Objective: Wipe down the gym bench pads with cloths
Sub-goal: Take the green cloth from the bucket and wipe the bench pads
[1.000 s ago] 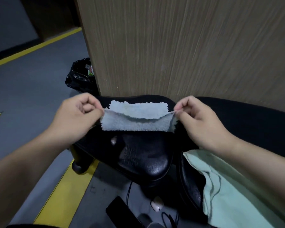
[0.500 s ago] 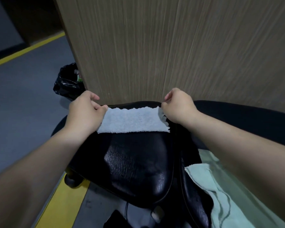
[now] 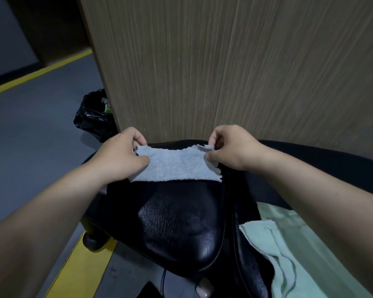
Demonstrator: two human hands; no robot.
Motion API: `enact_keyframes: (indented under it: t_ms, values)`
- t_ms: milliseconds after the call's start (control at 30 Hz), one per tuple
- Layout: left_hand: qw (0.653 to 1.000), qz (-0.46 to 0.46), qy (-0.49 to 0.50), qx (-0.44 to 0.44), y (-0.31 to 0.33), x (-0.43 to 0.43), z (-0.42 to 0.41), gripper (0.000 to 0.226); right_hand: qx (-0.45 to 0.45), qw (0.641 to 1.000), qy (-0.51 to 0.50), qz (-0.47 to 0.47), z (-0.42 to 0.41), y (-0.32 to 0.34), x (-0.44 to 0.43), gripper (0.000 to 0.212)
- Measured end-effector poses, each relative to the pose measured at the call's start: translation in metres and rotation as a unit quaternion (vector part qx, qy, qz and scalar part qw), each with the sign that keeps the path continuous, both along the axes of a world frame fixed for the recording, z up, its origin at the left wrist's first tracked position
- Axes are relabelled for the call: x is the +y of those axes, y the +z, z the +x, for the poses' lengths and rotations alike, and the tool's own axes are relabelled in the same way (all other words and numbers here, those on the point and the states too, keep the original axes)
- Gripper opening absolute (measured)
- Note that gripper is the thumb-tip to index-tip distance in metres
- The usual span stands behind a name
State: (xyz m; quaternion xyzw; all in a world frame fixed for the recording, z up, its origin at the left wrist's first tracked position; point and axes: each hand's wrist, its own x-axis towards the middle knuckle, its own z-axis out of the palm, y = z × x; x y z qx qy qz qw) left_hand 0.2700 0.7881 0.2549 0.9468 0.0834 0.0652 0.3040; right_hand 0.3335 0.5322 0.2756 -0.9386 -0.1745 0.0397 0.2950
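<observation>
Pale blue cloth (image 3: 177,166) pinched between left hand (image 3: 119,158) and right hand (image 3: 233,147) over black pad (image 3: 177,222).

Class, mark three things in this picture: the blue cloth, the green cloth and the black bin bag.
blue cloth (image 3: 174,166), head view, middle of its stretched face.
green cloth (image 3: 289,254), head view, its flat middle.
black bin bag (image 3: 93,119), head view, its crinkled front.
</observation>
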Motion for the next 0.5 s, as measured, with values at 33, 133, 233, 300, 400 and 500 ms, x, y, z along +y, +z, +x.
enact_keyframes:
  t_ms: [33,133,233,300,400,500]
  values:
    - [1.0,-0.015,0.0,-0.009,0.0,-0.001,0.0,0.031,0.007,0.999,0.001,0.036,-0.002,0.001,-0.003,0.017]
    - [0.997,-0.061,0.016,-0.052,0.002,-0.011,0.004,0.032,0.02,0.988,0.012,0.154,-0.01,0.002,-0.018,0.017]
    - [0.986,-0.135,0.023,-0.092,0.008,-0.028,0.01,0.036,0.002,0.972,0.028,0.233,-0.02,0.005,-0.04,0.02]
    - [0.974,-0.201,0.001,-0.104,0.014,-0.045,0.012,0.033,-0.013,0.968,0.02,0.251,-0.027,0.007,-0.057,0.02]
    - [0.959,-0.261,-0.045,-0.099,0.022,-0.078,0.012,0.015,-0.032,0.967,-0.023,0.251,-0.034,0.012,-0.089,0.03]
    - [0.953,-0.277,-0.094,-0.082,0.027,-0.116,0.015,0.02,-0.022,0.96,-0.081,0.268,-0.042,0.022,-0.127,0.028]
